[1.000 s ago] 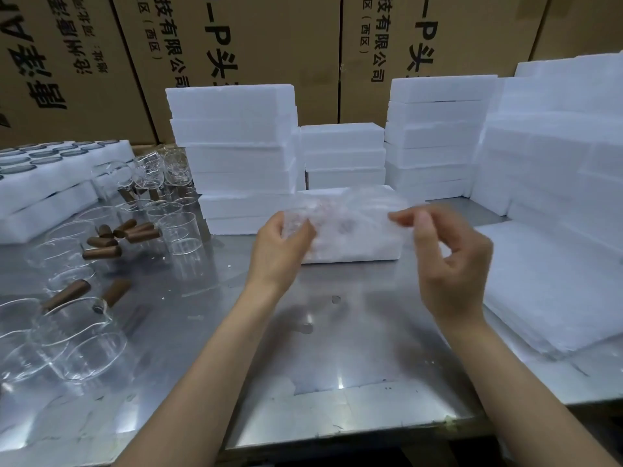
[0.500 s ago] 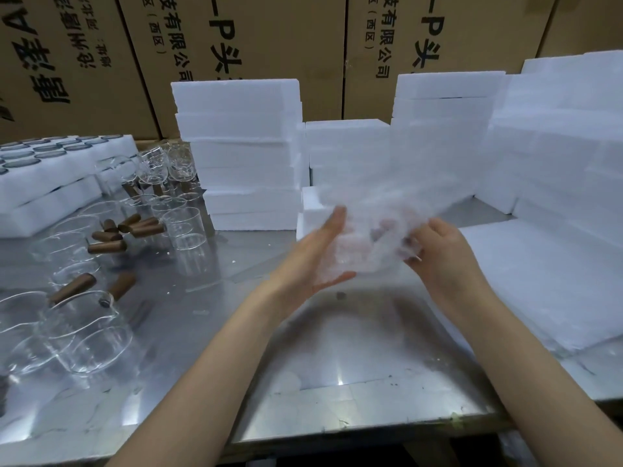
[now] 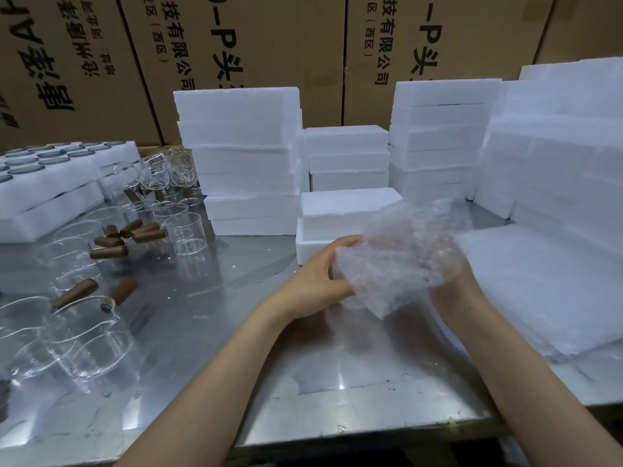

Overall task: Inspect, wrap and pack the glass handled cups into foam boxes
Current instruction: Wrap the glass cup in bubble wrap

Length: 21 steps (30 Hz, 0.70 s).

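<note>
Both of my hands hold a bundle of bubble wrap point(image 3: 401, 261) above the steel table, just in front of a foam box point(image 3: 347, 205). My left hand point(image 3: 317, 276) grips the bundle's left side, fingers curled under it. My right hand point(image 3: 451, 281) is mostly hidden behind the wrap and holds it from the right. Whatever is inside the wrap cannot be made out. Several glass cups with brown wooden handles point(image 3: 111, 252) lie and stand on the left of the table.
Stacks of white foam boxes point(image 3: 242, 156) rise behind and at the right. A pile of flat wrap sheets point(image 3: 546, 284) lies at the right. A foam tray with round holes point(image 3: 50, 170) sits far left. Cardboard cartons point(image 3: 269, 45) form the back wall.
The loose sheet that was stretched between both hands has been gathered into a bundle, and the hands have closed in on it from both sides, lower and nearer to me.
</note>
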Available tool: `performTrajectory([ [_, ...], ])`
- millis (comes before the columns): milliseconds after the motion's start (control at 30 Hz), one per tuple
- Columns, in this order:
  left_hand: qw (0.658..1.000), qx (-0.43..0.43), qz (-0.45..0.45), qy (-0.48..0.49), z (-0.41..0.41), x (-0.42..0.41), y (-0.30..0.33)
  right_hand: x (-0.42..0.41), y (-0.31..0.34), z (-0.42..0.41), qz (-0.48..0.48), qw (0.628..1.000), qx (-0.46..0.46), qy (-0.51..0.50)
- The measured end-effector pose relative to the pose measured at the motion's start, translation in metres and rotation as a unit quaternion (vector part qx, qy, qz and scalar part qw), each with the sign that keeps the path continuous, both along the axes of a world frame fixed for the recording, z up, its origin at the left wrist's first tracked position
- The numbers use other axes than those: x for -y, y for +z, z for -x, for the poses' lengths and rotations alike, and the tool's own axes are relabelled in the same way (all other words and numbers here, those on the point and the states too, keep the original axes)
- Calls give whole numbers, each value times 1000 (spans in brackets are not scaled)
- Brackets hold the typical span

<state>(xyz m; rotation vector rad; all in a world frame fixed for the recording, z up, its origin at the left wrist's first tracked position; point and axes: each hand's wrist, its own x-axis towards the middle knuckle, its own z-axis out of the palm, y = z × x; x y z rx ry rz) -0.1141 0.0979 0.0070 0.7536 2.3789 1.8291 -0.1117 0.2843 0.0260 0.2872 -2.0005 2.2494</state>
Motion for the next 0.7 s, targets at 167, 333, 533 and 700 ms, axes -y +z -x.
performTrajectory([
  [167, 999, 8, 22, 35, 3, -1, 6, 4, 6, -7, -77, 987, -77, 121],
  [333, 999, 19, 7, 43, -6, 1, 6, 4, 9, -13, -118, 978, -102, 135],
  [533, 999, 12, -11, 45, -9, -9, 9, 18, 6, -10, -193, 969, -154, -28],
  [700, 994, -22, -69, 82, -13, -15, 18, 20, -2, -7, -239, 957, -155, -58],
])
